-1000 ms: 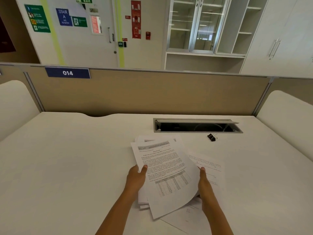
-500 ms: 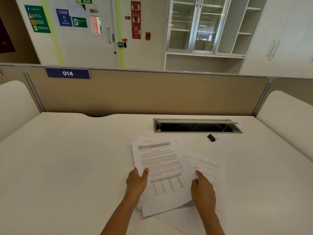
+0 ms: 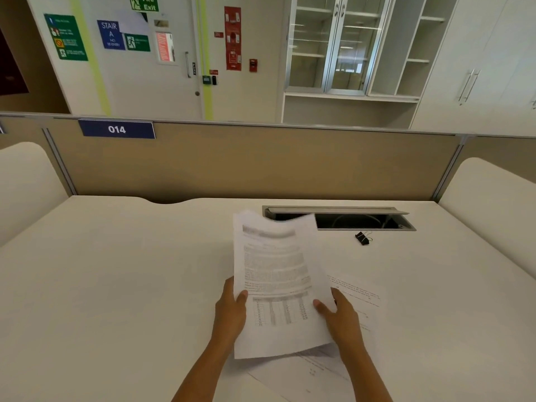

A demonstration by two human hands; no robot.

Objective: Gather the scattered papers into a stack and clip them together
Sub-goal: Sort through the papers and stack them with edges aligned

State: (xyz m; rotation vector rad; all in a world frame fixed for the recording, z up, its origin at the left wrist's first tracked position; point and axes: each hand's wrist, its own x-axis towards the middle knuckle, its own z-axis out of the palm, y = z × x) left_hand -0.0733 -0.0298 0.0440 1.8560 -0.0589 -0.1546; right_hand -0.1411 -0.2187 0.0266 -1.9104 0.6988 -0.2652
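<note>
Head: hands (image 3: 230, 310) grip papers (image 3: 278, 282) (blurred).

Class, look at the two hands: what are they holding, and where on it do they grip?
Both hands hold the stack of papers: the left hand grips its lower left edge, the right hand its lower right edge.

matt white paper sheets (image 3: 278, 274) (printed, blurred) over a smooth matt desk (image 3: 116, 285); black binder clip (image 3: 362, 238) with wire handles.
</note>
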